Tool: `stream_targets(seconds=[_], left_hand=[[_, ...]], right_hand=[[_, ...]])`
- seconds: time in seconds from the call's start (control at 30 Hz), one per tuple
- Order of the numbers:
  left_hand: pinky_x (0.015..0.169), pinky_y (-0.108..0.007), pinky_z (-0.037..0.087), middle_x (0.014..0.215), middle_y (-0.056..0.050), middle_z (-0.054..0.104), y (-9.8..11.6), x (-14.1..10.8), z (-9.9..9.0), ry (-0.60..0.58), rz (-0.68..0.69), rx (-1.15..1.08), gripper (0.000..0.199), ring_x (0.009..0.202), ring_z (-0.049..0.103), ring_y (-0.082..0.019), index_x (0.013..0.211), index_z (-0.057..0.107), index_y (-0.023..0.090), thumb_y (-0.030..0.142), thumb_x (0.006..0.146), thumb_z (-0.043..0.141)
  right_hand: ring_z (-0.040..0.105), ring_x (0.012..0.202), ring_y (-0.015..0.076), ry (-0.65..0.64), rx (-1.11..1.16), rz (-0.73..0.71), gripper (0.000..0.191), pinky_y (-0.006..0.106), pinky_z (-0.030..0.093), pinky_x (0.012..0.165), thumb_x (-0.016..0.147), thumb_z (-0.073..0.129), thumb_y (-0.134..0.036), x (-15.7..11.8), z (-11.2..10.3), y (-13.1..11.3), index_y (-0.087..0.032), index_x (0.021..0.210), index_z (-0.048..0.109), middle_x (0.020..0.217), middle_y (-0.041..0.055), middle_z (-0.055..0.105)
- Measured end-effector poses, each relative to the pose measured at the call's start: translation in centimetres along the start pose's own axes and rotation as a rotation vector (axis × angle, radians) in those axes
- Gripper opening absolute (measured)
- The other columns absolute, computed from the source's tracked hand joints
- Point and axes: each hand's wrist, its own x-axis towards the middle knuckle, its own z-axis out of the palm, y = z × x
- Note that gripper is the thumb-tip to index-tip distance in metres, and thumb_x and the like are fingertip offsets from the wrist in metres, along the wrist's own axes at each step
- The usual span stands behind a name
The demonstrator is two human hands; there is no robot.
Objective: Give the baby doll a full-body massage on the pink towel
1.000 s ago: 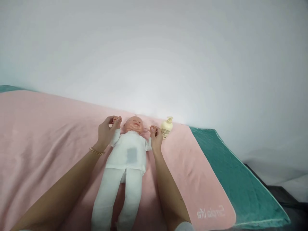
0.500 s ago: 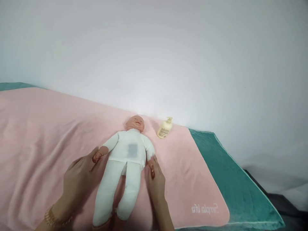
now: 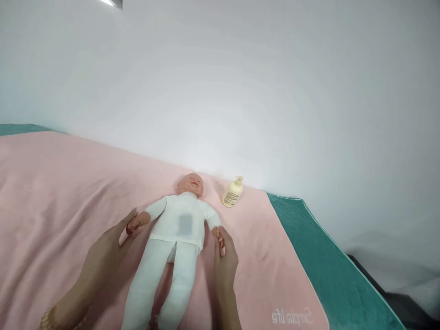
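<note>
A baby doll (image 3: 177, 224) lies on its back on a pink blanket (image 3: 85, 183), its head toward the wall. Its cloth body is white, with a grey patch on the chest, and its head and hands are skin-toned plastic. At the doll's hand on the left, my left hand (image 3: 108, 252) is closed around it between thumb and fingers. My right hand (image 3: 227, 259) pinches the doll's other hand (image 3: 219, 234). Both doll arms are spread out from its sides. Beside its head stands a pale yellow pump bottle (image 3: 233, 192) with printed text.
Under the pink blanket a green cover (image 3: 326, 256) shows on the right and at the far left. A white wall (image 3: 240, 91) rises behind. Something dark (image 3: 409, 307) lies at the lower right. The blanket's corner carries mirrored "Simple life" lettering.
The view has tilted up slightly, so everything sits lower. Both hands have moved the doll's hands a little outward from its body. The bottle has stayed in place.
</note>
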Motion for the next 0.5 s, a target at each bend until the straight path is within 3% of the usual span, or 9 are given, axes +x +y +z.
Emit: stream_targets(seconds=[0.13, 0.2, 0.27, 0.33, 0.5], left_hand=[[0.065, -0.036, 0.048, 0.123, 0.0, 0.069, 2.4, 4.5, 1.2, -0.052, 0.115, 0.143, 0.053, 0.084, 0.069, -0.028, 0.132, 0.057, 0.036, 0.057, 0.083, 0.055], [0.075, -0.033, 0.05, 0.129, 0.0, 0.066, 4.0, 7.2, 2.3, -0.042, 0.176, 0.018, 0.049, 0.104, 0.066, -0.027, 0.131, 0.057, 0.033, 0.052, 0.085, 0.053], [0.085, -0.032, 0.051, 0.126, -0.005, 0.068, 5.3, 9.9, 3.8, -0.041, 0.171, -0.153, 0.05, 0.111, 0.064, -0.025, 0.126, 0.058, 0.026, 0.05, 0.082, 0.059], [0.084, -0.032, 0.052, 0.119, -0.009, 0.07, 6.1, 12.2, 5.4, -0.053, 0.094, -0.241, 0.048, 0.107, 0.066, -0.026, 0.116, 0.062, 0.02, 0.051, 0.078, 0.063], [0.078, -0.031, 0.051, 0.1, -0.009, 0.075, 4.8, 16.2, 9.2, -0.151, 0.054, -0.243, 0.047, 0.095, 0.068, -0.027, 0.091, 0.072, 0.017, 0.06, 0.074, 0.063]], right_hand=[[0.062, 0.118, 0.0248, 0.063, 0.038, -0.043, 0.042, 0.039, 0.048, 0.1, 0.092, 0.051, -0.044, 4.8, 1.0, -2.3, -0.021, 0.126, 0.062, 0.124, 0.0095, 0.068], [0.062, 0.117, 0.0239, 0.034, 0.083, -0.095, 0.042, 0.039, 0.047, 0.101, 0.092, 0.049, -0.044, 7.7, 1.8, -2.7, -0.021, 0.124, 0.062, 0.121, 0.0092, 0.07], [0.063, 0.115, 0.0238, 0.001, 0.126, -0.141, 0.04, 0.039, 0.048, 0.1, 0.091, 0.051, -0.046, 10.7, 3.2, -2.4, -0.02, 0.118, 0.064, 0.12, 0.0094, 0.07], [0.065, 0.11, 0.023, -0.036, 0.216, -0.16, 0.041, 0.039, 0.049, 0.098, 0.089, 0.053, -0.048, 13.4, 4.9, -1.4, -0.02, 0.115, 0.064, 0.118, 0.0096, 0.07], [0.068, 0.099, 0.0227, -0.104, 0.367, -0.09, 0.045, 0.038, 0.054, 0.087, 0.085, 0.054, -0.054, 18.1, 9.3, 1.6, -0.015, 0.102, 0.068, 0.108, 0.0123, 0.072]])
